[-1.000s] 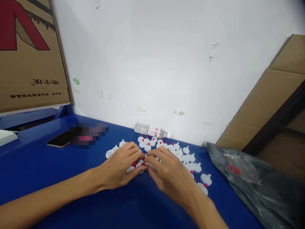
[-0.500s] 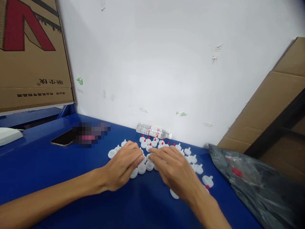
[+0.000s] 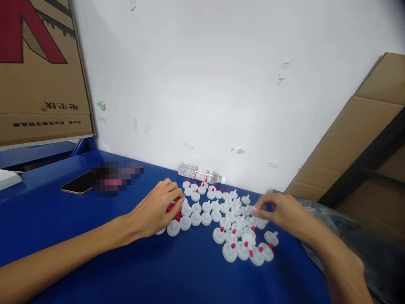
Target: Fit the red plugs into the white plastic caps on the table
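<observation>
Many round white nozzle caps (image 3: 206, 218) lie on the blue table, some with a small red tip on the spout. At the left of the group, my left hand (image 3: 160, 207) is closed, fingers curled down over a pile of small red tips (image 3: 177, 216). Its fingertips are partly hidden, so what they pinch does not show. Over at the right edge of the group, my right hand (image 3: 281, 209) pinches a white nozzle cap (image 3: 261, 220) between thumb and forefinger. Red-tipped caps (image 3: 229, 252) sit near the front and along the back.
A clear plastic bottle (image 3: 202, 172) lies on its side against the wall. Farther left is a phone (image 3: 76, 182) beside a blurred patch. A dark plastic bag (image 3: 341, 228) and an open cardboard box (image 3: 335, 147) stand at the right. Another printed box (image 3: 41, 84) rises at the left.
My right hand has moved right, from the middle of the nozzle caps to their right edge. The left hand has shifted slightly left and now bends over the red tips.
</observation>
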`<state>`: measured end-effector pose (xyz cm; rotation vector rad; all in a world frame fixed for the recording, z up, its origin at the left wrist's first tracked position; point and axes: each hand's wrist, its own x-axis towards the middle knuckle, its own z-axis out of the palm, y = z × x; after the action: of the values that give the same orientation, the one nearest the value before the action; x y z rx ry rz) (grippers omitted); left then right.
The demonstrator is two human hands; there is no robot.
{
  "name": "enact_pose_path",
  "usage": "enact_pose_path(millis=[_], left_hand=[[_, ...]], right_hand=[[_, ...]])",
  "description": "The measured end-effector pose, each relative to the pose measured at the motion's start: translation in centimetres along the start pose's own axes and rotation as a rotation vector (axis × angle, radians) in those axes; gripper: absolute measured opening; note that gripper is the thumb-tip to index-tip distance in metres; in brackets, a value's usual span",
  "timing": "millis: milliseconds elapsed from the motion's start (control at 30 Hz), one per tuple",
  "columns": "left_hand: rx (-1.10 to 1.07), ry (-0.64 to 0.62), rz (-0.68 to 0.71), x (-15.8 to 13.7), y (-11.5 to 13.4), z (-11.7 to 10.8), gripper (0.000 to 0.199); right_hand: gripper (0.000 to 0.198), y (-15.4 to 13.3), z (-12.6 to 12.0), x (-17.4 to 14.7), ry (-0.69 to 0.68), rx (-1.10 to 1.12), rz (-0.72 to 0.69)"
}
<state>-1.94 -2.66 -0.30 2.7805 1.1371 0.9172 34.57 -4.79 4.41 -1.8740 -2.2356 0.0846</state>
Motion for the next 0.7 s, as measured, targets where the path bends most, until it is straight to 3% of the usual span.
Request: enact_pose_path(millis=[267,700], left_hand=[[0.022,-0.04,-0.022,-0.1,-0.1,0.2,0.025],[0.03,-0.025,0.001,-0.1,-0.3,0.4,0.022]], right_hand=[[0.011,1.2,1.1,-0.1,-0.283,0.088,0.14],[0.015,1.0,1.2,-0.8,-0.268,0.238,0.064]])
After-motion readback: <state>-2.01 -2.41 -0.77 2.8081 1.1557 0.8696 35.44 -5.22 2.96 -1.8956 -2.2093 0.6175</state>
